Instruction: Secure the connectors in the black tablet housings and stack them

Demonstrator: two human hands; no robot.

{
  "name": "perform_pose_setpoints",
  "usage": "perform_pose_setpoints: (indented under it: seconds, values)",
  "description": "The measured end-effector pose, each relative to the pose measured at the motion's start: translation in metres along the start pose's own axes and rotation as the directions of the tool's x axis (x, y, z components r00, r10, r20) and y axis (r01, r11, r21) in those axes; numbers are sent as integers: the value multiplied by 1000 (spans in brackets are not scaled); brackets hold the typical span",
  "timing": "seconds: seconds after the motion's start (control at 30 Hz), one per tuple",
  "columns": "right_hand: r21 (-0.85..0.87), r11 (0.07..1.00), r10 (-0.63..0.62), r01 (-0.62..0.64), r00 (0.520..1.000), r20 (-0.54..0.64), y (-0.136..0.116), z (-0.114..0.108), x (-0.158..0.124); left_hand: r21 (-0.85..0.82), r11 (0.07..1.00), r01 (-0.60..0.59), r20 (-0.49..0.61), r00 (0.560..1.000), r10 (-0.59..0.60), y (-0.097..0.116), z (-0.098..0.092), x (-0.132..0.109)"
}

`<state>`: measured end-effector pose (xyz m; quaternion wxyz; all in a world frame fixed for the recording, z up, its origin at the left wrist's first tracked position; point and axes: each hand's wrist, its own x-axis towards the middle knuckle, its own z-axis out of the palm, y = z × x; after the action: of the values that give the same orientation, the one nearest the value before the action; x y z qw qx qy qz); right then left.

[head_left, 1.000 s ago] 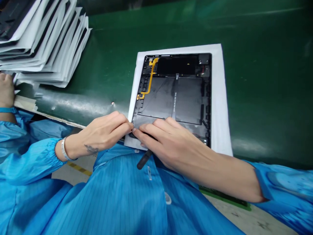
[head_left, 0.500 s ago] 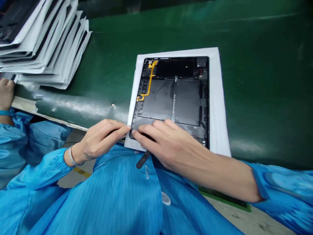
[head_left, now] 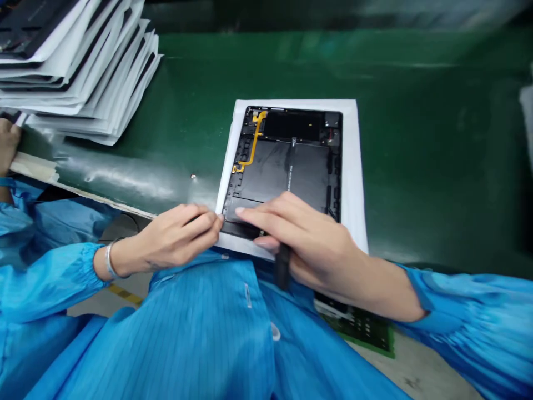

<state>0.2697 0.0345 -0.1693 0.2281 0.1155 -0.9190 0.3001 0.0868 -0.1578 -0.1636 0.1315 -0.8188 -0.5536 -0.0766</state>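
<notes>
An opened tablet (head_left: 266,166) lies on a white foam sheet (head_left: 352,183), its dark battery cells and a yellow flex cable (head_left: 253,150) exposed. My left hand (head_left: 183,233) is closed at the tablet's lower left corner, fingertips pressed together by its edge; whatever they hold, if anything, is hidden. Over the lower part of the tablet, my right hand (head_left: 308,239) is closed around a black stick-like tool (head_left: 283,266), whose end sticks out below the palm towards my body. The tool's working tip is not visible.
A tall stack of white foam sheets with dark panels between (head_left: 95,78) stands at the back left of the green table (head_left: 437,166). Another person's hand (head_left: 7,144) rests by the table edge at far left. Below my right forearm is a green circuit board (head_left: 370,333).
My right hand has shifted right and turned, its index finger stretching out and the tool now pointing more straight down. My left hand stays by the corner. The camera view has shifted slightly.
</notes>
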Motion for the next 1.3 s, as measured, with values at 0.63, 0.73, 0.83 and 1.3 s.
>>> perform_pose_setpoints:
  seconds: [0.63, 0.73, 0.83, 1.3]
  values:
    - [-322, 904, 329, -283, 939, 99, -24, 1, -4, -374, 911, 175, 8, 983, -186, -26, 47, 2]
    - [-318, 902, 350, -291, 925, 146, -25, 3, -5, -339, 925, 173, -18, 981, -191, -26, 48, 3]
    - [-285, 920, 319, -270, 937, 143, -26, 5, -7, -323, 930, 173, -6, 983, -185, -25, 47, 3]
    - [-382, 920, 153, -89, 978, 142, -20, 7, -4, -372, 900, 225, 101, 974, -201, -24, 41, 4]
